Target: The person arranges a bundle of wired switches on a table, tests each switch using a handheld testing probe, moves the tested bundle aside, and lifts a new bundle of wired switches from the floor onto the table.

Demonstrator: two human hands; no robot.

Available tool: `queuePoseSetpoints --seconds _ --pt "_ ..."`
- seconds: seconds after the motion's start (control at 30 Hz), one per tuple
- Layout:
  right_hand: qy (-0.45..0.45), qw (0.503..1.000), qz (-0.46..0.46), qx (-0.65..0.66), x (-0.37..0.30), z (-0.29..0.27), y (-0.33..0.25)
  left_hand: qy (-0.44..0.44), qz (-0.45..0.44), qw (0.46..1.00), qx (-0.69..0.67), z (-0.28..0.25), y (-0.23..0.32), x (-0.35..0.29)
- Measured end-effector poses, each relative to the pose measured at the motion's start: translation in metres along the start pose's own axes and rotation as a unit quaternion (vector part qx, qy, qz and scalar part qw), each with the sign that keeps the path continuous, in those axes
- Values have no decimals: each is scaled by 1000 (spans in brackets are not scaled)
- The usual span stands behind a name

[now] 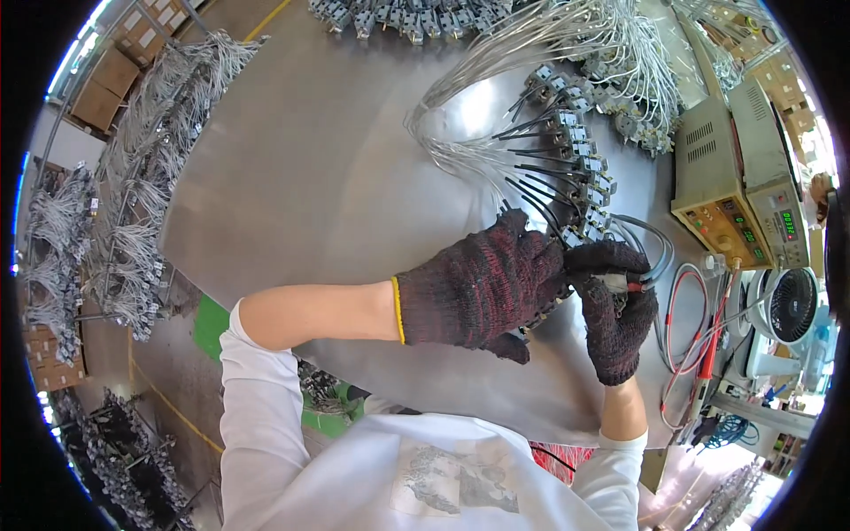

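I have the right hand (pixel 618 311) closed on a pale-and-red piece (pixel 634 287), just beside the near end of a row of metal units (pixel 586 164) that runs down the right part of the surface (pixel 283 177). The left hand (pixel 487 285) lies across that end; what its fingers meet is hidden, so I can't tell whether it is clamped on a unit or only resting there. The leads worry me: black-sleeved wires (pixel 536 168) run from the units into one pale bundle (pixel 434 146), so a sideways drag by either hand could pull neighbouring units out of line. Grey cables (pixel 665 244) loop close by the right hand, and a sharp wrist turn might snag them and jerk the piece loose.
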State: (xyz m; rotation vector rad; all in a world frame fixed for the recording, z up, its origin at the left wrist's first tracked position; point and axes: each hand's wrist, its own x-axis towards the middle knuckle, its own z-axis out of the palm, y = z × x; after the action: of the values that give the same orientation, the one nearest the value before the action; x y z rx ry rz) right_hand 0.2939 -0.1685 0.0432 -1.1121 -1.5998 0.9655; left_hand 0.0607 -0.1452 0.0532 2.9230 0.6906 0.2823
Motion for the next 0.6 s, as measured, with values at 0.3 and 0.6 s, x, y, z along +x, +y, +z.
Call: queuePoseSetpoints --seconds 0.3,0.6 --pt "-16 1000 25 -5 16 -12 2 -2 2 995 100 22 -12 14" --pt "28 996 -19 -81 11 -3 3 95 -24 995 -35 43 -36 14"
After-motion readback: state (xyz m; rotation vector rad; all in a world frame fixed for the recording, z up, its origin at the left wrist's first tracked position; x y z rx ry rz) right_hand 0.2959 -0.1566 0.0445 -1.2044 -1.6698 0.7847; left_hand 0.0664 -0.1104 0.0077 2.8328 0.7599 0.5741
